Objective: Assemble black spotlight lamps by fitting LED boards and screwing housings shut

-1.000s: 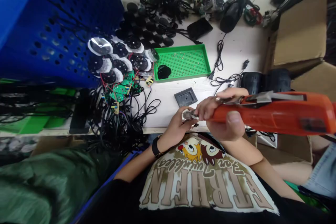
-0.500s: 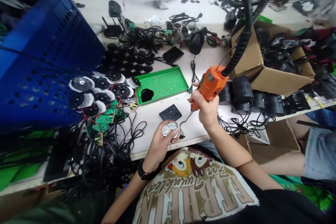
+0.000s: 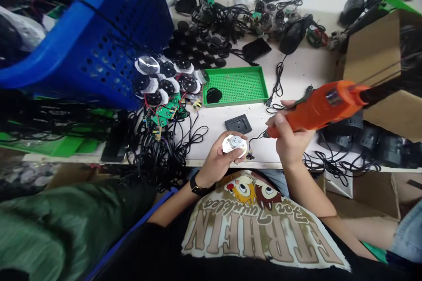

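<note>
Between the thumb and fingers of my left hand [image 3: 221, 158] is a small white part with a round silver motor [image 3: 236, 141] on it, held near the table's front edge. My right hand [image 3: 292, 140] is wrapped round an orange electric screwdriver [image 3: 323, 107]; its tip points left, toward the motor, and is apart from it. Just beyond my left hand lies a black rectangular plastic housing [image 3: 238, 123]. Thin wires and a small connector [image 3: 250, 156] lie to the right of the motor. Behind the housing is a green perforated tray [image 3: 235, 103] holding small screws and black discs [image 3: 214, 95].
A tall blue basket [image 3: 99, 66] stands at the left. Beside it are several motor units [image 3: 168, 69], green circuit boards [image 3: 166, 113] and tangled black cables [image 3: 165, 149]. A cardboard box [image 3: 372, 52] and black housings [image 3: 369, 140] are on the right.
The view has turned left and downward. The screwdriver has tipped from nearly upright to nearly level. Both hands keep their holds.
</note>
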`<state>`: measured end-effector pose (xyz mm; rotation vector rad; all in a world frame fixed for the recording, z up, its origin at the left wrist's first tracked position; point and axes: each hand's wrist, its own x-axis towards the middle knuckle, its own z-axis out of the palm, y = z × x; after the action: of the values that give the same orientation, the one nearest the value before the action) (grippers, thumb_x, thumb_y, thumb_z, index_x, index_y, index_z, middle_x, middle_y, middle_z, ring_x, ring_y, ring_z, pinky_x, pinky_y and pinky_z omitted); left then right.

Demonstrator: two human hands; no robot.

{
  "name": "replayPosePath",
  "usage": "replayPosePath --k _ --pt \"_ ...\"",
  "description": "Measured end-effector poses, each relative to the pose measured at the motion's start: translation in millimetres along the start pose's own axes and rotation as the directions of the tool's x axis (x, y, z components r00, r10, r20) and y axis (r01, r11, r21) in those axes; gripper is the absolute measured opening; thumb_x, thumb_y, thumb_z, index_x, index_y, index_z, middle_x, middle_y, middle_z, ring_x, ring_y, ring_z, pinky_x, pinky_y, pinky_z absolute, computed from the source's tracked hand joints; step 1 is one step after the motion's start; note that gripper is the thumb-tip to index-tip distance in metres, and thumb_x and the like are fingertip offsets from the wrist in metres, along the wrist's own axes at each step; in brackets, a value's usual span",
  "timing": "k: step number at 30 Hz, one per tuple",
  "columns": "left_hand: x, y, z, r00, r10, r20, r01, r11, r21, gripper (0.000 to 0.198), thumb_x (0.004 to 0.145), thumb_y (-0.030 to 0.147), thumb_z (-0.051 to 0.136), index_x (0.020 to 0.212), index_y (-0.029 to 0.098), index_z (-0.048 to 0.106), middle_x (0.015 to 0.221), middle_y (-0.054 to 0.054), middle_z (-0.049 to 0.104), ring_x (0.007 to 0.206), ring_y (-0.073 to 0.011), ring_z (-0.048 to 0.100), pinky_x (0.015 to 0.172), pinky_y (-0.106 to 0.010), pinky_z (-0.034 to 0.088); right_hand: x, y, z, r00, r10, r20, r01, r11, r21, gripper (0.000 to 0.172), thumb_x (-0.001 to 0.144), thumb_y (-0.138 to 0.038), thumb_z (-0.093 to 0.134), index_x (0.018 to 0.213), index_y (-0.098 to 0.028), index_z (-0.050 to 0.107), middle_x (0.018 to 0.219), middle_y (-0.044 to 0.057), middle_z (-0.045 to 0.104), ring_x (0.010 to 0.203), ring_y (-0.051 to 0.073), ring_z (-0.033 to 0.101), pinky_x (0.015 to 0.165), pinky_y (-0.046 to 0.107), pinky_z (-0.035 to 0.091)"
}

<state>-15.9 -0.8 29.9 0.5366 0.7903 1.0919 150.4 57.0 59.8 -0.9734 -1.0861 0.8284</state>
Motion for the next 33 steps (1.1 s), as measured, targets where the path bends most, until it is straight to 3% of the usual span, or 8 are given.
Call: replayPosePath --k 4,9,13,17,22,26,33 --pt "-1.8 2.6 -3.5 1.000 0.009 0.025 -0.008 0.999 -0.040 0.045 0.076 0.043 0.086 0.107 0.018 0.064 0.109 -0.008 0.066 0.068 -0.0134 0.060 0.053 -0.025 0.039 -5.7 -14.7 5.9 0.999 -0.051 0.004 0.049 0.979 0.197 0.017 0.088 -0.037 0.070 0.096 -0.024 0.063 0.058 -0.008 0.055 0.045 0.010 0.053 0.050 0.026 0.053" --pt "-1.8 -1.1 -4.9 0.999 0.047 -0.020 -0.046 0.998 0.036 0.046 0.083 0.056 0.076 0.108 0.019 0.066 0.106 -0.008 0.067 0.068 -0.0142 0.060 0.055 -0.027 0.040 -7.9 -38.0 13.6 0.999 -0.042 -0.018 0.046 0.946 0.321 0.019 0.088 -0.043 0.063 0.098 -0.026 0.063 0.055 -0.009 0.051 0.043 0.011 0.054 0.050 0.028 0.058" --pt "-0.4 -4.6 -3.8 0.995 0.079 -0.059 -0.075 0.994 0.080 0.040 0.087 0.053 0.074 0.108 0.020 0.066 0.105 -0.006 0.065 0.068 -0.0116 0.055 0.056 -0.026 0.041 -10.0 -39.0 18.6 0.996 -0.081 -0.032 0.086 0.957 0.278 0.023 0.088 -0.050 0.059 0.099 -0.030 0.060 0.052 -0.010 0.045 0.038 0.011 0.049 0.045 0.028 0.056" --pt "1.1 -3.9 -1.9 0.996 0.012 -0.091 -0.007 0.998 0.056 0.043 0.083 0.052 0.078 0.110 0.021 0.063 0.097 -0.004 0.065 0.072 -0.0136 0.057 0.058 -0.026 0.042 -11.3 -29.6 23.6 0.995 -0.098 -0.004 0.095 0.956 0.277 0.022 0.089 -0.051 0.059 0.101 -0.032 0.057 0.055 -0.011 0.043 0.040 0.012 0.050 0.047 0.030 0.058" --pt "2.5 -3.7 -0.8 0.992 -0.075 -0.105 0.077 0.997 0.020 0.056 0.074 0.030 0.087 0.120 0.022 0.056 0.093 0.000 0.064 0.074 -0.0128 0.060 0.064 -0.027 0.044 -9.6 -21.3 26.1 0.996 -0.080 -0.030 0.085 0.962 0.261 0.020 0.089 -0.051 0.064 0.098 -0.033 0.059 0.056 -0.010 0.044 0.041 0.012 0.051 0.049 0.030 0.058" --pt "4.2 -8.5 -2.7 0.989 -0.080 -0.121 0.085 0.996 0.040 0.068 0.071 0.020 0.086 0.128 0.024 0.049 0.090 0.003 0.063 0.074 -0.0115 0.058 0.068 -0.027 0.046 -7.1 -16.6 25.5 0.993 -0.096 -0.064 0.111 0.951 0.290 0.012 0.088 -0.040 0.066 0.090 -0.030 0.060 0.055 -0.010 0.047 0.042 0.011 0.052 0.050 0.028 0.057" --pt "7.2 -15.4 -6.6 0.993 -0.060 -0.103 0.065 0.997 0.047 0.058 0.077 0.030 0.084 0.124 0.024 0.051 0.098 0.001 0.063 0.083 -0.0141 0.065 0.076 -0.030 0.051 -4.8 -7.3 24.0 0.995 -0.051 -0.081 0.065 0.980 0.190 0.021 0.085 -0.045 0.066 0.097 -0.029 0.060 0.054 -0.010 0.048 0.042 0.013 0.052 0.049 0.031 0.054"
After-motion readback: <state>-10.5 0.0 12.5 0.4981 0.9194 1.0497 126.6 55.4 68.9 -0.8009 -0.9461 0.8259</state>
